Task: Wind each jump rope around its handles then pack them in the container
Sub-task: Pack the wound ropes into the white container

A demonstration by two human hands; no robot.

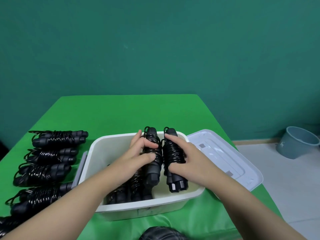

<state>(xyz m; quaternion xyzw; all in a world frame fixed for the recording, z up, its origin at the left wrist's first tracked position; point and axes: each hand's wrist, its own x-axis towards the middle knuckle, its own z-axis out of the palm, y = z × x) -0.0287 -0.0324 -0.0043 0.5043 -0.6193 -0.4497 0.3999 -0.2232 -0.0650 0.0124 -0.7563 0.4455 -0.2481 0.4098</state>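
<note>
Both hands work inside the white container point(110, 142) in the head view: the left hand point(138, 153) grips one wound jump rope point(152, 163), the right hand point(183, 158) grips another point(173, 170), both tilted over bundles already packed (count unclear). Packing step, I judge. Next, seat these flat, then fetch from the wound ropes point(52, 153) on the green surface point(121, 115).

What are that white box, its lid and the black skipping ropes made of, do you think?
The container looks like matte white moulded plastic, with rounded corners and a smooth rim. Its lid seems glossier plastic, catching reflections. The jump ropes have dull black handles, probably plastic or rubber; their cords glint, suggesting shiny plastic coating.
</note>
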